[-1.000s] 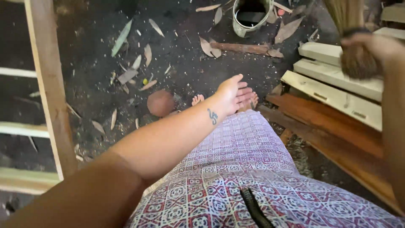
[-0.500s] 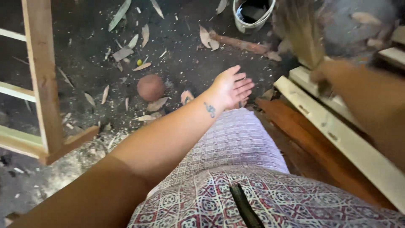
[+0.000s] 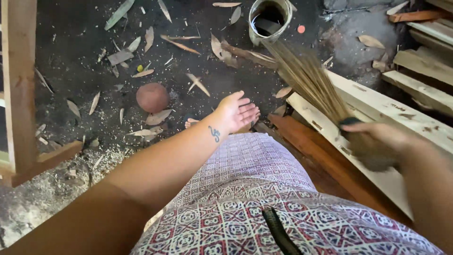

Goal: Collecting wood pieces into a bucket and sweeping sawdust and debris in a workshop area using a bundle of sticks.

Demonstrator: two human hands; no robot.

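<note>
Stick broom (image 3: 306, 78) being gripped by blurred right hand (image 3: 377, 141), handle hidden, left hand (image 3: 238, 111) being held open above littered floor (image 3: 75, 42), toes partly covered.

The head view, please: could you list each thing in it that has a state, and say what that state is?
Right hand: closed around the broom's bound end.
Stick broom: held, bristles pointing toward the bucket.
Left hand: open, fingers spread, holding nothing.
Bucket: upright, open-topped, something dark inside.
Brown ball: resting on the dirt floor, untouched.
Dry leaves: scattered loose over the floor.
White planks: lying flat, paint worn.
</note>
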